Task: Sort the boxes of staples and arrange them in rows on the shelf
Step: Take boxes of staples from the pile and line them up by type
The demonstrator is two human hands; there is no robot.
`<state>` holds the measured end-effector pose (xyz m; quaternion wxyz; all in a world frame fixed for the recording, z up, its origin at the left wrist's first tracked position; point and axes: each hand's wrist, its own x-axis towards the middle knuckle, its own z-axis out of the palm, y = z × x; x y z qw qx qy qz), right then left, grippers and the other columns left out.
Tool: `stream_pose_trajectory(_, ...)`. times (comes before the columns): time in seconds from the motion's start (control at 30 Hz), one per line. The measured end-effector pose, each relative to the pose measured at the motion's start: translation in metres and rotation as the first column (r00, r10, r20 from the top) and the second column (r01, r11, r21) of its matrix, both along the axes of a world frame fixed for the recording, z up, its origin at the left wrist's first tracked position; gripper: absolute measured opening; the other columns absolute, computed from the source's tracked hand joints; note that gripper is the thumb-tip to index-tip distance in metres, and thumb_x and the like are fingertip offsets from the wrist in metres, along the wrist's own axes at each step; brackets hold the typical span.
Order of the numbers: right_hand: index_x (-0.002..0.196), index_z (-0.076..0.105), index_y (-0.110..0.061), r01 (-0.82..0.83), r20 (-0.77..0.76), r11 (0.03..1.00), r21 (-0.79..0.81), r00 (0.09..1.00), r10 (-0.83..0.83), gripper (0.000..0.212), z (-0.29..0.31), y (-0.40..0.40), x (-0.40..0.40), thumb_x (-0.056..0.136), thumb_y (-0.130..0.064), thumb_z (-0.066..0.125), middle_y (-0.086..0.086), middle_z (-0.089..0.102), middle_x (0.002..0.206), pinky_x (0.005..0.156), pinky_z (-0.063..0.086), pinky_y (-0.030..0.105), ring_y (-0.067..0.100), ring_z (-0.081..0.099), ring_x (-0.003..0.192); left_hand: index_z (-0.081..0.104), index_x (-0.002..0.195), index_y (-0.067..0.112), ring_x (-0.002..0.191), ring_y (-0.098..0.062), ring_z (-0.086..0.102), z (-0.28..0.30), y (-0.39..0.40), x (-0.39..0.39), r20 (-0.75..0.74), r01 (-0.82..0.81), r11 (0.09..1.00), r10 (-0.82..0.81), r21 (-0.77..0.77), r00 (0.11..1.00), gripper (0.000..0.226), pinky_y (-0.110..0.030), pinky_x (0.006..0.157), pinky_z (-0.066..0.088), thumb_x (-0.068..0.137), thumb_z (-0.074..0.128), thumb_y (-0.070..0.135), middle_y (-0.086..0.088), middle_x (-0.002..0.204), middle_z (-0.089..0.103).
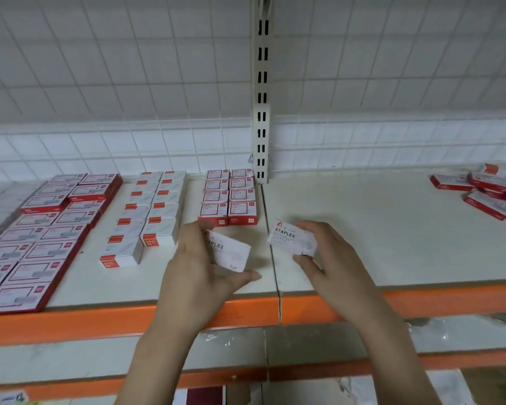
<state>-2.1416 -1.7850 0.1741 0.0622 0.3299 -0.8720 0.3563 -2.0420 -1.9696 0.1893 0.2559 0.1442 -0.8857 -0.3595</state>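
Two white "STAPLES" boxes, one (pixel 231 254) left, one (pixel 292 237) right, are held tilted above the shelf (pixel 377 229); red-and-white boxes (pixel 228 197) stand in rows behind.

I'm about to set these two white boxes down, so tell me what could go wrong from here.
1. The white box in the left hand sits close to the small red-and-white boxes; setting it down could nudge that tidy double row.
2. Both white boxes hover near the seam between shelf boards; one placed across it may sit unevenly.
3. The right hand works near the shelf's orange front edge; a slip could drop its box.
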Motion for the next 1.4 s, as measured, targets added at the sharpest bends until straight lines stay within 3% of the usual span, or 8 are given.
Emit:
stream_pose_trajectory(0.1, 0.13, 0.043, -0.019, -0.007, 0.008, 1.0, -0.004, 1.0, 0.007, 0.044, -0.001, -0.002, -0.003, 0.09, -0.016, 0.058, -0.005, 0.049, 0.128, 0.081, 0.035, 0.007, 0.009, 0.045, 0.115, 0.039, 0.099, 0.024, 0.07, -0.012, 0.049, 0.004, -0.002, 0.002, 0.001, -0.072, 0.976, 0.073, -0.204, 0.997, 0.084, -0.027, 0.053, 0.044, 0.04, 0.073, 0.072, 0.016, 0.083, 0.043)
stream_pose_trajectory(0.17, 0.13, 0.043, -0.02, -0.01, 0.005, 1.0, -0.008, 1.0, 0.01, 0.043, 0.0, -0.006, -0.005, 0.089, -0.016, 0.058, -0.005, 0.05, 0.127, 0.083, 0.036, 0.011, 0.009, 0.046, 0.115, 0.04, 0.098, 0.025, 0.069, -0.011, 0.045, 0.002, -0.008, 0.002, -0.057, -0.035, 0.964, 0.02, -0.263, 0.998, 0.08, -0.02, 0.05, 0.039, 0.046, 0.062, 0.081, 0.011, 0.085, 0.043)
stream_pose_trajectory(0.33, 0.13, 0.041, -0.023, -0.031, 0.001, 1.0, 0.006, 1.0, 0.031, 0.042, 0.001, -0.025, -0.007, 0.091, -0.019, 0.057, -0.007, 0.049, 0.128, 0.079, 0.034, 0.0, 0.002, 0.042, 0.115, 0.042, 0.112, 0.023, 0.077, -0.007, 0.047, -0.004, -0.031, 0.002, -0.103, 0.02, 0.951, -0.054, -0.307, 0.993, 0.06, -0.019, 0.056, 0.04, 0.072, 0.049, 0.068, 0.008, 0.1, 0.04)
stream_pose_trajectory(0.43, 0.131, 0.041, -0.024, -0.039, 0.006, 0.999, 0.001, 0.999, 0.039, 0.043, 0.003, -0.038, -0.007, 0.091, -0.019, 0.056, -0.008, 0.049, 0.128, 0.081, 0.036, 0.004, 0.005, 0.044, 0.118, 0.042, 0.114, 0.023, 0.078, -0.014, 0.052, -0.004, -0.051, 0.003, -0.093, 0.034, 0.953, -0.065, -0.302, 0.994, 0.058, -0.029, 0.057, 0.048, 0.077, 0.052, 0.066, 0.008, 0.102, 0.04)
stream_pose_trajectory(0.6, 0.13, 0.043, -0.023, -0.033, -0.016, 0.999, -0.038, 0.999, 0.032, 0.045, 0.006, -0.077, -0.001, 0.089, -0.014, 0.058, -0.009, 0.05, 0.126, 0.085, 0.035, 0.009, 0.006, 0.046, 0.114, 0.055, 0.103, 0.018, 0.077, -0.011, 0.053, -0.002, -0.101, 0.007, -0.051, 0.02, 0.92, -0.043, -0.391, 0.998, 0.06, -0.02, 0.051, 0.04, 0.074, 0.045, 0.07, 0.008, 0.097, 0.052)
stream_pose_trajectory(0.8, 0.131, 0.045, -0.022, -0.016, -0.069, 0.999, -0.042, 0.998, 0.014, 0.048, 0.004, -0.154, 0.019, 0.087, -0.011, 0.059, -0.008, 0.049, 0.13, 0.094, 0.034, 0.016, 0.008, 0.044, 0.12, 0.063, 0.107, 0.014, 0.084, -0.022, 0.053, 0.0, -0.185, 0.024, -0.07, 0.054, 0.895, -0.095, -0.442, 0.993, 0.061, -0.031, 0.073, 0.043, 0.079, 0.046, 0.066, -0.001, 0.091, 0.058)
stream_pose_trajectory(1.0, 0.125, 0.045, -0.029, 0.024, -0.079, 0.999, -0.048, 0.996, -0.028, 0.046, 0.005, -0.221, 0.065, 0.087, -0.01, 0.06, -0.02, 0.044, 0.115, 0.084, 0.027, -0.003, -0.007, 0.038, 0.103, 0.068, 0.102, 0.017, 0.084, -0.025, 0.054, 0.002, -0.269, 0.062, -0.003, 0.079, 0.846, -0.095, -0.528, 0.996, 0.057, -0.036, 0.073, 0.045, 0.076, 0.048, 0.064, 0.001, 0.09, 0.066)
stream_pose_trajectory(1.4, 0.129, 0.046, -0.02, -0.043, -0.039, 0.998, 0.037, 0.998, 0.044, 0.045, 0.006, -0.282, 0.122, 0.087, -0.009, 0.059, -0.005, 0.052, 0.128, 0.09, 0.032, 0.014, 0.01, 0.046, 0.117, 0.065, 0.107, 0.014, 0.087, -0.024, 0.053, -0.008, -0.33, 0.121, 0.024, 0.04, 0.848, -0.032, -0.529, 0.999, 0.051, -0.034, 0.074, 0.046, 0.077, 0.056, 0.055, -0.003, 0.1, 0.065)
